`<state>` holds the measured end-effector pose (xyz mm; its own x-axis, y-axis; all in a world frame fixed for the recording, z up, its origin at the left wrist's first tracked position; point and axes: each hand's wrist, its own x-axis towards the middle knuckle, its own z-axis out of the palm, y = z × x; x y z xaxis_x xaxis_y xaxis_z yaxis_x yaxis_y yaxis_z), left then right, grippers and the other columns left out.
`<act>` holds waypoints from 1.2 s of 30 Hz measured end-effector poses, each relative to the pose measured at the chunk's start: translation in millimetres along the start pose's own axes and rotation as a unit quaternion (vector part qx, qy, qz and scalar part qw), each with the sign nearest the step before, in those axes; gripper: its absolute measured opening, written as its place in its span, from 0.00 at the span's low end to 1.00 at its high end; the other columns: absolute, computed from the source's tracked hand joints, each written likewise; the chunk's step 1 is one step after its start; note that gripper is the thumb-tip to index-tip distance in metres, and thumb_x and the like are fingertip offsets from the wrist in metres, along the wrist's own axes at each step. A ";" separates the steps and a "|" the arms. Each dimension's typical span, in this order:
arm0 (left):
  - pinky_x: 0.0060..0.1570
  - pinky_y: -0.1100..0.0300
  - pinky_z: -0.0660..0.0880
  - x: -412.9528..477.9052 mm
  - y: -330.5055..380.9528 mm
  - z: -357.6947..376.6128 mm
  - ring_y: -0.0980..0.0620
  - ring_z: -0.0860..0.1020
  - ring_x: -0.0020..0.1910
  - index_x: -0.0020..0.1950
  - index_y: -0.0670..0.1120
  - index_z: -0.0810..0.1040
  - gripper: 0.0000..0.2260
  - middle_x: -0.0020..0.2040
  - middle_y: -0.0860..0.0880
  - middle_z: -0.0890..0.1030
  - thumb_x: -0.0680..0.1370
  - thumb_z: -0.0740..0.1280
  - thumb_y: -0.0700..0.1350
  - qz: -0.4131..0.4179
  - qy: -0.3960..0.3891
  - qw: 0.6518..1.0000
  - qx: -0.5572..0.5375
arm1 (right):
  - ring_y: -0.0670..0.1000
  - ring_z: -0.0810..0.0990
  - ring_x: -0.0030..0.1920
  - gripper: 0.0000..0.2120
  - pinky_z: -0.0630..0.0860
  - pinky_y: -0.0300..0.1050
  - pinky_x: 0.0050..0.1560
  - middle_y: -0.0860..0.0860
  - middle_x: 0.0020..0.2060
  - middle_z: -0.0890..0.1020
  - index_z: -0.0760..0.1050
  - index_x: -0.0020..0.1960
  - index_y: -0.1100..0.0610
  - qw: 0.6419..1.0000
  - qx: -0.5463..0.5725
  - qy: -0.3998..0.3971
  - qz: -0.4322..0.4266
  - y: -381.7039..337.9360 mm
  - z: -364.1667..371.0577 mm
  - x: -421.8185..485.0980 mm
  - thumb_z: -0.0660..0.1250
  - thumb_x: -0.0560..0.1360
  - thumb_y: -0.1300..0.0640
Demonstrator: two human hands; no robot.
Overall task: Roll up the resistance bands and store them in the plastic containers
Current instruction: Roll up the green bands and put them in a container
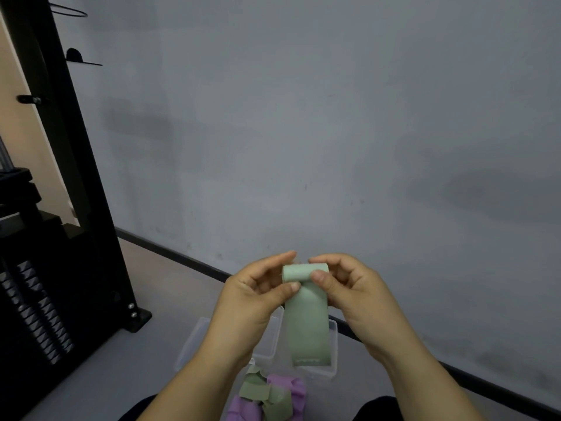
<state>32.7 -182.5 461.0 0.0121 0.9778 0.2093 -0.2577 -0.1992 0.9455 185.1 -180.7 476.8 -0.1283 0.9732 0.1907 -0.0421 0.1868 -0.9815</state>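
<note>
Pale green band, purple bands.

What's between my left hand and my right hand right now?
Head view: the rolled top of the light green resistance band sits between the left hand and right hand, both pinching it.

Dim, flat indoor light, soft overall focus, wide-angle bending at the edges.

pale green band half-rolled, tail hanging above clear containers.
</note>
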 end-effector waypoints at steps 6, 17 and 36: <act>0.48 0.56 0.80 -0.8 -2.5 -2.1 0.49 0.83 0.47 0.53 0.46 0.81 0.19 0.50 0.45 0.84 0.63 0.72 0.46 -0.061 -0.027 0.998 -0.021 | 0.48 0.83 0.42 0.11 0.78 0.38 0.40 0.52 0.43 0.84 0.79 0.48 0.55 1.000 0.004 0.005 -0.008 2.9 -0.3 -1.8 0.70 0.65 0.56; 0.44 0.59 0.81 2.9 -8.3 -4.7 0.49 0.83 0.43 0.50 0.45 0.82 0.18 0.44 0.44 0.84 0.61 0.73 0.41 -0.079 -0.010 0.995 -0.063 | 0.50 0.81 0.48 0.16 0.79 0.42 0.49 0.51 0.46 0.82 0.81 0.47 0.44 0.998 -0.055 0.002 -0.033 9.0 -2.4 -1.1 0.72 0.68 0.64; 0.46 0.57 0.80 1.9 -13.7 -7.4 0.50 0.83 0.47 0.56 0.45 0.79 0.21 0.48 0.48 0.84 0.62 0.73 0.44 -0.097 -0.032 0.994 -0.037 | 0.49 0.83 0.43 0.08 0.79 0.39 0.42 0.51 0.43 0.84 0.79 0.47 0.54 1.000 0.005 0.010 -0.003 16.8 -2.6 0.8 0.70 0.68 0.63</act>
<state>29.1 -177.4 446.7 0.1291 0.9907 0.0428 -0.3140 -0.0001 0.9494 186.9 -176.5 460.5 -0.1088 0.9745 0.1965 -0.0533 0.1916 -0.9800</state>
